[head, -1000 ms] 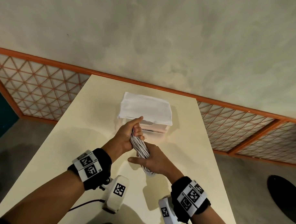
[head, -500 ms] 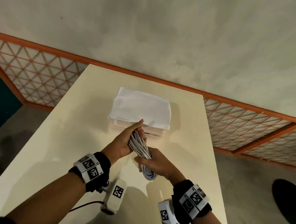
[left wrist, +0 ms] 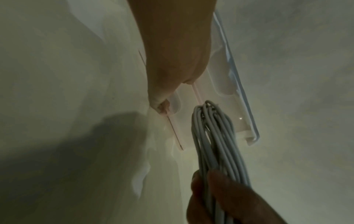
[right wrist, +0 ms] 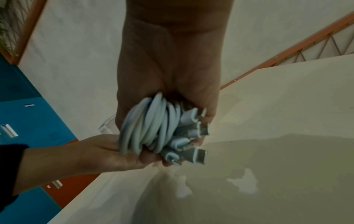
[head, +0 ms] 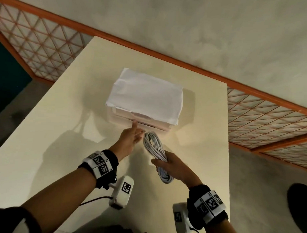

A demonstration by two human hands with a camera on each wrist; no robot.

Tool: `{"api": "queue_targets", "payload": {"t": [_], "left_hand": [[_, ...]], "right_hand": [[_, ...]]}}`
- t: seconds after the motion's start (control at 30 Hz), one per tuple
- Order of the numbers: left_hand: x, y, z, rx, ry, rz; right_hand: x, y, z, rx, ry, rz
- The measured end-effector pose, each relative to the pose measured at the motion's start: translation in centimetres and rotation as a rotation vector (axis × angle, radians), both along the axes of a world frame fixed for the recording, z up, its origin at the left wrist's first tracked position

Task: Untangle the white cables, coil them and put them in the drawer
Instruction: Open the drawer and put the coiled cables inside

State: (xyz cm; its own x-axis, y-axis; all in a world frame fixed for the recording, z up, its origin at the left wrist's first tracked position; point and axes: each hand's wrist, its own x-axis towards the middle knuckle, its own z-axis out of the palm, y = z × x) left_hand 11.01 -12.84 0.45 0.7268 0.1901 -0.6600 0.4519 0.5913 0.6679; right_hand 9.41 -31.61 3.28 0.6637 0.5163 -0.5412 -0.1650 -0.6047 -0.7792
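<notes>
A coil of white cables (head: 154, 147) hangs above the cream table, and my right hand (head: 171, 166) grips it around its lower half. In the right wrist view the coil (right wrist: 149, 125) fills the fist, with several connector plugs (right wrist: 193, 133) sticking out. My left hand (head: 135, 128) is off the coil, its fingers straight and the index fingertip on the drawer front (head: 149, 122) of the small white drawer unit. In the left wrist view a fingertip (left wrist: 162, 104) sits at the handle recess of the lower drawer (left wrist: 193, 121), which looks closed. The coil's top loop (left wrist: 212, 128) hangs just right of it.
A white cloth (head: 144, 97) covers the drawer unit's top. The cream table (head: 61, 130) stretches left and toward me, with its right edge close to my right wrist. Behind stand an orange-framed lattice railing (head: 264, 118) and a grey wall. Blue lockers (right wrist: 28, 121) show at far left.
My left hand has let go of the coil's top and reached forward to the drawer front. My right hand alone now holds the coil, slightly lower and to the right.
</notes>
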Motion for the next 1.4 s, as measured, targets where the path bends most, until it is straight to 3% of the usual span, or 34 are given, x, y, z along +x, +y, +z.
{"api": "queue_targets", "payload": {"t": [0.33,0.7,0.87,1.07,1.2,1.4], "left_hand": [[-0.8,0.5,-1.0,-0.017,-0.028,0.048],[-6.9,1.7,0.0,-0.001,0.002,-0.204],[-8.6,1.8,0.7,0.067,-0.012,-0.235],[-9.1,1.7,0.3,0.094,-0.02,-0.264],[-9.2,1.7,-0.1,0.078,-0.027,-0.271],[-9.2,1.6,-0.1,0.055,-0.034,-0.258]], "right_hand": [[-1.4,-1.8,0.4,-0.052,-0.035,-0.001],[0.5,2.3,5.6,-0.08,-0.139,0.149],[2.6,6.9,6.2,-0.14,-0.239,0.3],[5.5,9.5,2.5,-0.369,-0.259,0.524],[5.3,9.9,1.4,-0.414,-0.186,0.433],[5.0,9.2,-0.7,-0.277,-0.046,0.089]]}}
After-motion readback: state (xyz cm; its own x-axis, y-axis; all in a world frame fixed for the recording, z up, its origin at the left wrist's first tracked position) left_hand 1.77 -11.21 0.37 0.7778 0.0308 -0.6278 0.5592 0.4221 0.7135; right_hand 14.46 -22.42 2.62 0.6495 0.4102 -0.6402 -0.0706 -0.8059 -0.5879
